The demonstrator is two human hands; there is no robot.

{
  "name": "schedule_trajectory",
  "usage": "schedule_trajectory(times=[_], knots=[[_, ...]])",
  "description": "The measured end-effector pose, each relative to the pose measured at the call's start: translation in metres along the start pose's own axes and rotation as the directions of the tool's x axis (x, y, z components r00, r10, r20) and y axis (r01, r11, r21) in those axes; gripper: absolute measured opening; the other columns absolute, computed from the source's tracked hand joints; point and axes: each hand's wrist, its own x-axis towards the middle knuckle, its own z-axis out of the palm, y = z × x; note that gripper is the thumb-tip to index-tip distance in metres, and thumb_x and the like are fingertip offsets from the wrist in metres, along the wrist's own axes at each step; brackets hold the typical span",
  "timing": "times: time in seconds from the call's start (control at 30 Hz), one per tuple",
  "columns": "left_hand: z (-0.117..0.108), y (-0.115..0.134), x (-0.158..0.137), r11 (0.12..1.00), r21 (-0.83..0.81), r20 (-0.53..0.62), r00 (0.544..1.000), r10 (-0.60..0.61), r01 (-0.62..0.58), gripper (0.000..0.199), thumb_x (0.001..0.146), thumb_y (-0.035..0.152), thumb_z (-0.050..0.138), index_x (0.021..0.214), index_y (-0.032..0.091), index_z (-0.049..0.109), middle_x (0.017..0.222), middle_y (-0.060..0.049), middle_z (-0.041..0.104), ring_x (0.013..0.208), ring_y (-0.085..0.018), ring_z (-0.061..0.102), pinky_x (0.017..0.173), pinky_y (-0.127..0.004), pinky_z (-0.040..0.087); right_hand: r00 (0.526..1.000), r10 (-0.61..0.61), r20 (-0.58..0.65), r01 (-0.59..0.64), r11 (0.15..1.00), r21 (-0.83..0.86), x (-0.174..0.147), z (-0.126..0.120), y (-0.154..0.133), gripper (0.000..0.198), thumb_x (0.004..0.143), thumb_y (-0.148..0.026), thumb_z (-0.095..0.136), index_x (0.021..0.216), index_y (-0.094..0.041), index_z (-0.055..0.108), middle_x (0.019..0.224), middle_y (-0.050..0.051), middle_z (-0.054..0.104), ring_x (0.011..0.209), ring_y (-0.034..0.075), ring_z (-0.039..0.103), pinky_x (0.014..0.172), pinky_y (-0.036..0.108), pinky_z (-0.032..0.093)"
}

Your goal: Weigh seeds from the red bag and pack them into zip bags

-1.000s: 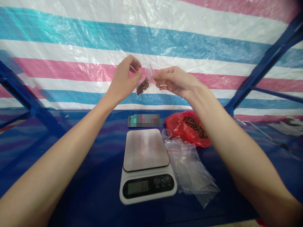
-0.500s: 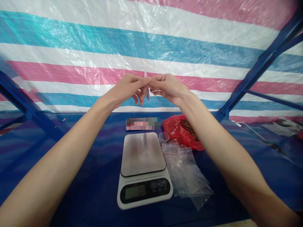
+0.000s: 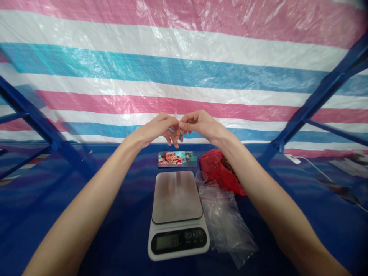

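Note:
My left hand (image 3: 161,128) and my right hand (image 3: 199,124) meet in the air beyond the scale, thumbs and forefingers pinched. Between them is a small clear plastic bag (image 3: 181,135), seen nearly edge-on; what may be inside it cannot be made out. The other fingers of my left hand hang loosely below. Under the hands lies a phone (image 3: 172,158) with a colourful screen. Nearer to me stands a white kitchen scale (image 3: 177,197) with a bare steel plate and a display that seems to read zero.
Right of the scale lie several clear zip bags (image 3: 227,220) and a small clear cup (image 3: 201,177). A red plastic bag (image 3: 214,168) of brown pieces is partly behind my right forearm. Blue metal struts (image 3: 313,99) and a striped sheet (image 3: 184,57) bound the blue table.
The whole view has tilted upward, so hands and table things sit lower in the picture. Both hands keep their pinch on the small bag. The phone screen shows more clearly.

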Motion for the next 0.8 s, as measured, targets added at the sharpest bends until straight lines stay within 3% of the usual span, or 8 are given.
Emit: schedule_trajectory(times=[0.37, 0.67, 0.8], knots=[[-0.007, 0.002, -0.001, 0.989, 0.138, 0.011, 0.999, -0.047, 0.045, 0.034, 0.094, 0.035, 0.051, 0.079, 0.014, 0.072, 0.075, -0.006, 0.074, 0.066, -0.019, 0.076, 0.066, -0.029, 0.057, 0.998, 0.059, 0.004, -0.058, 0.997, -0.041, -0.001, 0.004, -0.001, 0.026, 0.082, -0.042, 0.083, 0.080, -0.017, 0.075, 0.075, 0.004, 0.075, 0.072, 0.017, 0.066, 0.071, 0.032, 0.050], [-0.013, -0.006, 0.003, 0.930, 0.365, 0.010, 0.999, -0.049, 0.042, 0.032, 0.091, 0.032, 0.049, 0.073, 0.015, 0.070, 0.073, -0.007, 0.075, 0.068, -0.018, 0.075, 0.067, -0.027, 0.056, 0.999, 0.009, -0.053, -0.016, 0.991, -0.130, 0.003, 0.010, 0.010, 0.010, 0.083, -0.022, 0.072, 0.074, -0.017, 0.072, 0.074, 0.004, 0.074, 0.069, 0.014, 0.063, 0.067, 0.029, 0.048], [-0.013, -0.008, 0.004, 0.933, 0.357, -0.024, 0.999, -0.029, 0.035, 0.033, 0.093, 0.033, 0.048, 0.072, 0.016, 0.068, 0.072, -0.007, 0.074, 0.066, -0.018, 0.075, 0.066, -0.027, 0.056, 0.995, -0.037, -0.098, 0.017, 0.980, -0.198, 0.004, 0.009, 0.013, 0.011, 0.083, -0.024, 0.071, 0.073, -0.017, 0.073, 0.072, 0.004, 0.074, 0.066, 0.015, 0.063, 0.063, 0.029, 0.048]])
